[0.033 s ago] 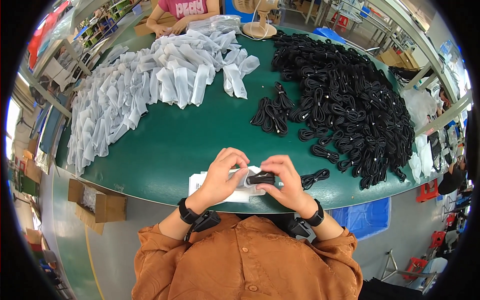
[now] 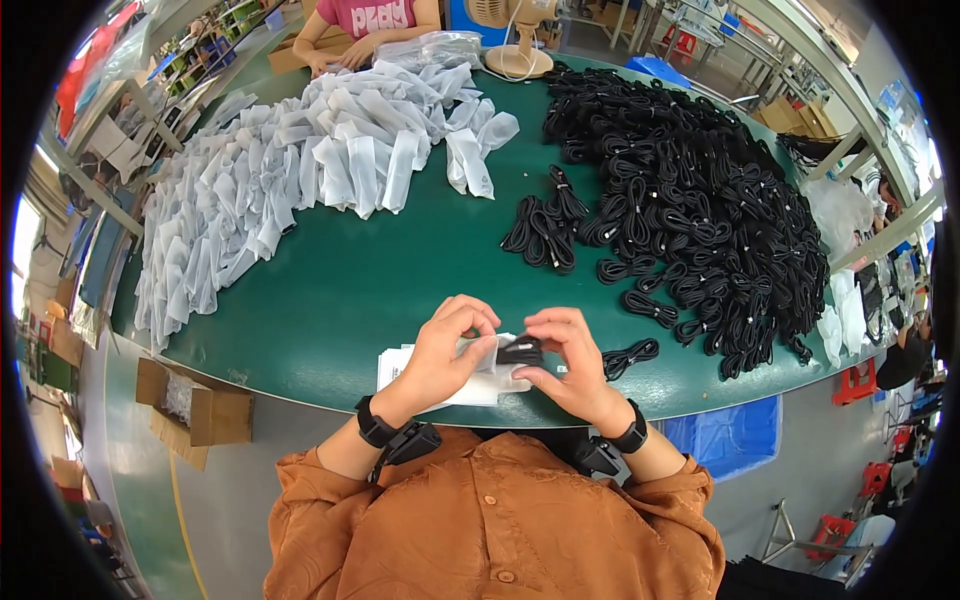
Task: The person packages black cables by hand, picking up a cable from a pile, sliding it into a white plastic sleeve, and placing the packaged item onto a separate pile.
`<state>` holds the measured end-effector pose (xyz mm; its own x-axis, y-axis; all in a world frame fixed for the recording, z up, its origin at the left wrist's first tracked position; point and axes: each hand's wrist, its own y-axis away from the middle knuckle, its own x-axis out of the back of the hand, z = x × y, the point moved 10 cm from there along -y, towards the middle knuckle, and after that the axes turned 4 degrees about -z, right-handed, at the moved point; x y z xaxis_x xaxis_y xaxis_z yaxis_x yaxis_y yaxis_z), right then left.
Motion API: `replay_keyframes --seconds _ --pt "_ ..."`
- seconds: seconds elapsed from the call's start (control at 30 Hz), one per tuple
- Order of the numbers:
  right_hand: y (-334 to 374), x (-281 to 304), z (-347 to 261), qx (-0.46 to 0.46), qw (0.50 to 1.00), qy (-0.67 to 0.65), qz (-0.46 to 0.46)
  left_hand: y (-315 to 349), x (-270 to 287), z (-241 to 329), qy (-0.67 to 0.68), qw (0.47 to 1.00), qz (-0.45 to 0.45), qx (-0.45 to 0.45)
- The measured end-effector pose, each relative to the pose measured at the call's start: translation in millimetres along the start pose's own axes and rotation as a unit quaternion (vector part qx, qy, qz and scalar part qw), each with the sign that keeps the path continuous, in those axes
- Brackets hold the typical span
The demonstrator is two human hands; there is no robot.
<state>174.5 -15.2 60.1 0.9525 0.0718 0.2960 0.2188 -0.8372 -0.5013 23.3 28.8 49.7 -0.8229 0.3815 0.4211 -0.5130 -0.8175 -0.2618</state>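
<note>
My left hand pinches the mouth of a translucent plastic bag between thumb and fingers. A coiled black cable lies at that mouth, its left end against or just inside the film. On the cable's right end, my right hand is closed, thumb below and fingers above. Beneath both hands is a stack of flat white bags at the near edge of the green table. One more coiled cable rests just right of my right hand.
Many filled translucent bags cover the table's left and far side. A large heap of black coiled cables fills the right. Across the table are a person's arms and a fan. Below stand a cardboard box and blue bin.
The coiled cable has shifted slightly left toward the bag, and less of it shows. My right fingers have moved a little; my left hand is almost still.
</note>
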Motion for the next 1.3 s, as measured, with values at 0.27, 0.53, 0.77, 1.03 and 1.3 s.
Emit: replay_keyframes --seconds 0.27,0.53,0.77,1.03,1.3 --pt "-8.6 2.0 -15.8 0.056 0.993 0.105 -0.002 -22.7 7.4 -21.4 0.261 0.965 0.011 0.039" --pt "-22.3 -4.7 -25.1 0.110 0.974 0.199 0.004 -28.5 -22.4 -27.3 0.506 0.848 -0.029 0.156" --pt "-12.6 -15.8 -30.4 0.146 0.938 0.313 -0.023 -25.2 -30.5 -47.8 0.503 0.850 -0.038 0.152" --pt "-26.5 -2.6 -41.8 0.153 0.940 0.303 -0.030 -23.7 -46.4 -48.8 0.472 0.864 -0.075 0.161" --pt "-33.3 43.0 -27.6 -0.009 0.982 0.173 0.081 -19.7 -28.9 -50.6 0.145 0.972 -0.112 0.145"
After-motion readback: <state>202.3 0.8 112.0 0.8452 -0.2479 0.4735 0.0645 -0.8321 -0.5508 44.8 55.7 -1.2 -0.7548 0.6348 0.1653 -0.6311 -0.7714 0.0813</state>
